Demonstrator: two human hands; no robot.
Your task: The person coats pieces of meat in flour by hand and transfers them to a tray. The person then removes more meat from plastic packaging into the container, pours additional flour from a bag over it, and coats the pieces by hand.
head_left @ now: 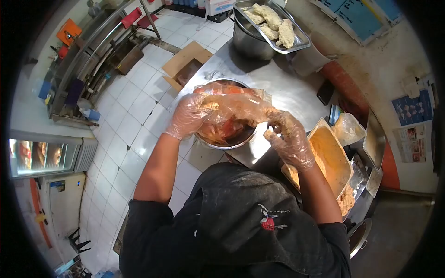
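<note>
My left hand (189,115), in a clear plastic glove with crumbs on the fingertips, is closed on the left side of a clear plastic bag (237,105). On the other side my right hand (291,141), also gloved and coated with breading, has its fingers curled at the bag's right end. The bag is stretched between both hands over a round metal bowl (232,146). Reddish, wet-looking contents (227,129) show through the plastic; whether they lie in the bag or in the bowl beneath, I cannot tell.
A tub of orange breading (330,153) stands right of my right hand. At the back, a metal tray (296,42) with breaded pieces (271,23) rests on a large pot (250,44). A phone (325,91) lies near the wall. An open cardboard box (185,60) sits beyond the table's left edge.
</note>
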